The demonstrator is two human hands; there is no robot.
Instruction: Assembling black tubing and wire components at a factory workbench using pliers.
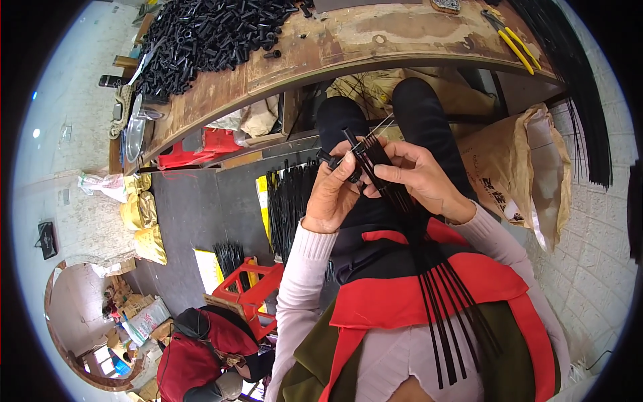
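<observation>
My left hand (331, 194) is closed on small black tubular plastic fittings (327, 158), pinched between thumb and fingers. Against them, my right hand (423, 177) grips a bundle of long thin black rods (447, 301), thumb on top. The rods' upper ends meet at a black tube-like piece (351, 141) between my hands, while their lower ends fan out over my red and dark apron (429, 281). Exactly how the rods join this piece is hidden by my fingers.
Ahead, the worn wooden table (375, 40) bears a heap of black plastic fittings (207, 40) and yellow-handled pliers (516, 43). More black rods (579, 87) hang at the right, above a brown paper sack (536, 174). Left sit a red stool (268, 285) and another person (194, 355).
</observation>
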